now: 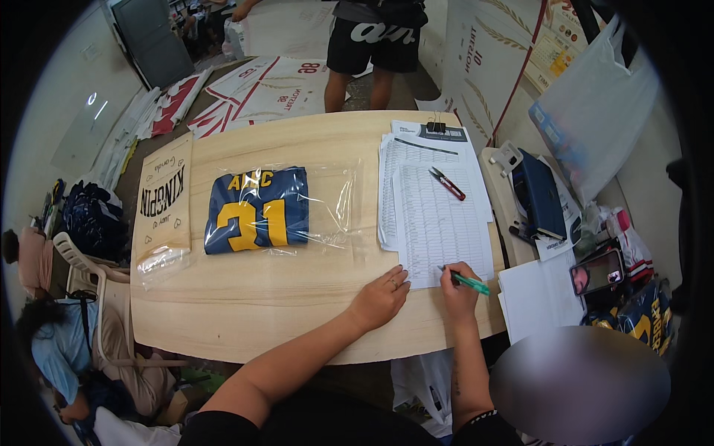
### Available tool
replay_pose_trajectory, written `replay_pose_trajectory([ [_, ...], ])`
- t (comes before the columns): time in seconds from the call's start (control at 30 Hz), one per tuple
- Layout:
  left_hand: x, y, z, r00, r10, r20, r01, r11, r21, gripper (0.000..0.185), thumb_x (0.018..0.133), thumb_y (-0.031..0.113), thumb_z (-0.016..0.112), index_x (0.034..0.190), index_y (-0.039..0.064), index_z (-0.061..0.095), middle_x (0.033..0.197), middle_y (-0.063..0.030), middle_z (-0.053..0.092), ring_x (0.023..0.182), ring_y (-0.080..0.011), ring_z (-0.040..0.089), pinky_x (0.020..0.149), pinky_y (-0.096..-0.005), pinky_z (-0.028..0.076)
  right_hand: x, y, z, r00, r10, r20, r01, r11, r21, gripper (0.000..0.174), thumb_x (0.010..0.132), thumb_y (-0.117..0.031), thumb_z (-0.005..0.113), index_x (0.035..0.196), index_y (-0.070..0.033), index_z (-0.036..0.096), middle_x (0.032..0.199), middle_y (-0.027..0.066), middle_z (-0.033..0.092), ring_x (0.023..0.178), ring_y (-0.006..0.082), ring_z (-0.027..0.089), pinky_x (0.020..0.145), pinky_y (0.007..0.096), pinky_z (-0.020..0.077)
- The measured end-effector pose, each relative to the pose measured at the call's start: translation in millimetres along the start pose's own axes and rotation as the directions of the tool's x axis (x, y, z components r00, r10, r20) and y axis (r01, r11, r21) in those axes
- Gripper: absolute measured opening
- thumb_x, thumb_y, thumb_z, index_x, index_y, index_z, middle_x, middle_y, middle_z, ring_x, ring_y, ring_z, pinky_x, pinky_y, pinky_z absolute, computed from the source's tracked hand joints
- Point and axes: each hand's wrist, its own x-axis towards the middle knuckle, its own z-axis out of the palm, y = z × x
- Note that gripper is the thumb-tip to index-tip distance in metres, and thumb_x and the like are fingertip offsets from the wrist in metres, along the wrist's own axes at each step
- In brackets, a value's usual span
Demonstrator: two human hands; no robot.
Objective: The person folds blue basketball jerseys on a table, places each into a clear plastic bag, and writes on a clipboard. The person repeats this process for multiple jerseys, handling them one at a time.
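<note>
My right hand (460, 292) grips a green pen (471, 283), its tip near the lower part of a printed table sheet (440, 223). Flat beside the sheet's lower left corner rests my left hand (385, 298), fingertips at the paper's edge, a ring on one finger. Red-handled thread snips (447, 184) lie on the upper part of the sheet. More papers sit beneath, held at the top by a black binder clip (435, 127). To the left, a folded navy jersey (256, 212) with yellow lettering and digits lies in a clear plastic bag.
A wooden table (268, 312) carries a bagged cream printed item (163, 200) at its left edge. At right are a dark blue notebook (538, 195), a phone (597, 271) and a hanging plastic bag (597, 117). A person (376, 50) stands across the table; others sit at left.
</note>
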Motion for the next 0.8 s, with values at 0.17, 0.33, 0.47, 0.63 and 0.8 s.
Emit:
replay_pose_trajectory([
  [0.17, 0.0, -0.2, -0.3, 1.000, -0.006, 0.006, 0.006, 1.000, -0.002, 0.021, 0.079, 0.006, 0.068, 0.100, 0.002, 0.069, 0.116, -0.0131, 0.063, 0.115, -0.0293, 0.059, 0.095, -0.0346, 0.051, -8.5, 13.1, -8.3, 0.994, 0.069, 0.090, -0.077, 0.993, 0.092, 0.005, 0.084, -0.001, 0.065, 0.081, 0.000, 0.062, 0.066, 0.0005, 0.057, 0.059, 0.0057, 0.050, 0.052, 0.0228, 0.0403],
  [0.33, 0.9, 0.5, -2.5, 1.000, -0.002, 0.020, 0.002, 1.000, 0.008, 0.021, 0.080, 0.006, 0.068, 0.100, 0.002, 0.069, 0.115, -0.0131, 0.064, 0.115, -0.0292, 0.059, 0.094, -0.0345, 0.051, -11.4, 8.7, -6.1, 0.985, 0.085, 0.150, -0.096, 0.993, 0.069, 0.004, 0.082, 0.001, 0.066, 0.081, 0.000, 0.062, 0.066, 0.0019, 0.058, 0.059, 0.0064, 0.051, 0.052, 0.0228, 0.0408],
  [0.47, 0.9, 1.2, -2.4, 1.000, -0.003, 0.008, 0.003, 1.000, -0.001, 0.020, 0.080, 0.006, 0.068, 0.100, 0.001, 0.069, 0.115, -0.0131, 0.064, 0.115, -0.0292, 0.060, 0.094, -0.0345, 0.051, -1.6, 7.6, -14.7, 0.969, -0.156, 0.190, 0.166, 0.986, -0.036, 0.005, 0.081, 0.002, 0.066, 0.080, 0.000, 0.062, 0.067, 0.0048, 0.059, 0.057, 0.0086, 0.053, 0.052, 0.0231, 0.0414],
  [0.63, 0.0, 0.2, -1.3, 1.000, 0.000, 0.002, 0.000, 1.000, 0.009, 0.019, 0.081, 0.006, 0.068, 0.099, 0.002, 0.069, 0.114, -0.0135, 0.064, 0.115, -0.0291, 0.060, 0.094, -0.0344, 0.051, 4.6, 18.9, -29.0, 1.000, -0.009, 0.002, 0.009, 1.000, 0.005, 0.006, 0.082, 0.001, 0.066, 0.079, 0.000, 0.060, 0.067, 0.0035, 0.058, 0.059, 0.0082, 0.053, 0.053, 0.0232, 0.0416],
  [0.8, 0.5, 0.1, -0.4, 1.000, -0.008, 0.004, 0.008, 1.000, 0.001, 0.019, 0.081, 0.007, 0.068, 0.099, 0.002, 0.069, 0.114, -0.0135, 0.064, 0.114, -0.0289, 0.060, 0.093, -0.0344, 0.051, -2.3, 24.6, -29.1, 0.991, 0.116, 0.063, -0.123, 0.985, 0.124, 0.008, 0.083, -0.001, 0.066, 0.078, -0.001, 0.060, 0.068, -0.0003, 0.056, 0.063, 0.0051, 0.051, 0.056, 0.0224, 0.0411],
])
